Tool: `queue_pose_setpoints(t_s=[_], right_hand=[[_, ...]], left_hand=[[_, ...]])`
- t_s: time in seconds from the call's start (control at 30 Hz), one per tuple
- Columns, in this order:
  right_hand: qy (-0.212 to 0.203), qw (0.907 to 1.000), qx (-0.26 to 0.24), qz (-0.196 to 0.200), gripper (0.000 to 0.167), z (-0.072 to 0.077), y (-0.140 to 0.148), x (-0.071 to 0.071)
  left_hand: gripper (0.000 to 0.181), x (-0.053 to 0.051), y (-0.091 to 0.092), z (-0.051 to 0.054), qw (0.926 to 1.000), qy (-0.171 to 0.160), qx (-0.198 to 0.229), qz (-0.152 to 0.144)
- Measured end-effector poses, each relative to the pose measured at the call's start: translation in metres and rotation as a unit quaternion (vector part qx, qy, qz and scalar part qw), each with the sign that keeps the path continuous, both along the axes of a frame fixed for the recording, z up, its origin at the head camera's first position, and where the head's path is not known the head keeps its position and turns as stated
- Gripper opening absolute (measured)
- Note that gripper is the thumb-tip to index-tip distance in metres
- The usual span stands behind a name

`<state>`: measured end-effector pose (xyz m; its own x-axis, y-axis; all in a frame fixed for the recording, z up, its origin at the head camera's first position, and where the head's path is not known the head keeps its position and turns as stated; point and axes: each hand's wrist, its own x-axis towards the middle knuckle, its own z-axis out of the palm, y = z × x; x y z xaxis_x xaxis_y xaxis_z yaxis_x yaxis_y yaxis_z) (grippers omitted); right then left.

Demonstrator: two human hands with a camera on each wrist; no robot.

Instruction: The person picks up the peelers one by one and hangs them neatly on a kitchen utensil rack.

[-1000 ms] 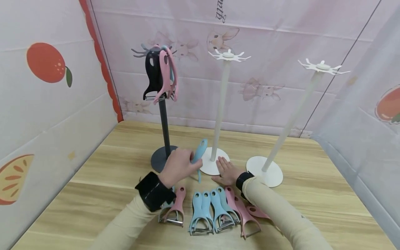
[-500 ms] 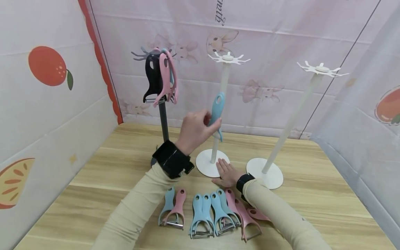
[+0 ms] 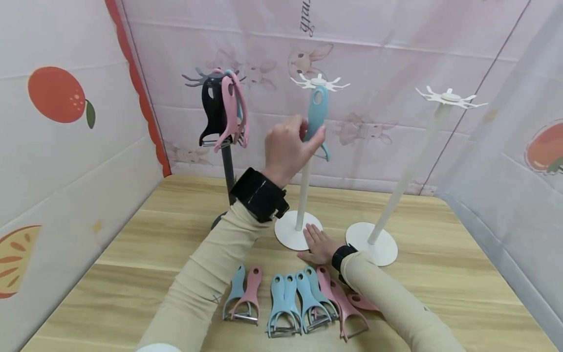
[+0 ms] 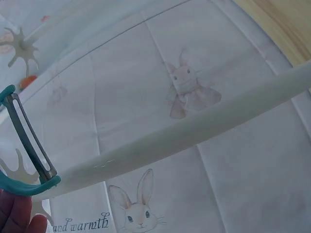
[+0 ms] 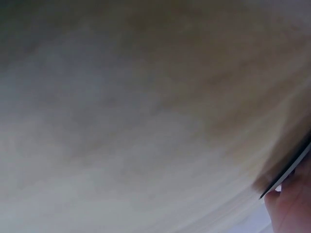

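The blue peeler (image 3: pixel 318 110) is pinched in the left hand (image 3: pixel 288 149) near the hooks (image 3: pixel 319 81) of the middle stand (image 3: pixel 303 198), which could be knocked over if its base (image 3: pixel 289 232) is pressed too lightly by the right hand (image 3: pixel 323 247), fingers straight.

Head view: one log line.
left hand: holds light-blue Y-shaped peeler near top of middle white hooked stand; right hand: rests partly on its round white base; peeler hung: unclear

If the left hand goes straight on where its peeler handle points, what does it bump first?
Probably the white hooks on the middle stand. The left hand holds the light blue Y-peeler pointing up there, though depth is unclear and it might pass in front.
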<state>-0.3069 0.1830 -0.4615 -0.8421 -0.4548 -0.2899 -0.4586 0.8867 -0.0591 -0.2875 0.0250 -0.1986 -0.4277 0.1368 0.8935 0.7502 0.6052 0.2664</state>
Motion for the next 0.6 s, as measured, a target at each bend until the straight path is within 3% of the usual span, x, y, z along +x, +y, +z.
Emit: queue_pose_setpoints(t_s=[0.23, 0.6], right_hand=[[-0.006, 1.0000, 0.003, 0.000, 0.080, 0.006, -0.001, 0.000], [-0.027, 0.9995, 0.008, -0.012, 0.080, 0.006, -0.003, -0.001]], left_hand=[[0.030, -0.006, 0.005, 0.011, 0.9986, -0.036, -0.009, 0.037], [0.031, -0.013, 0.003, 0.002, 0.9953, -0.083, -0.016, 0.047]])
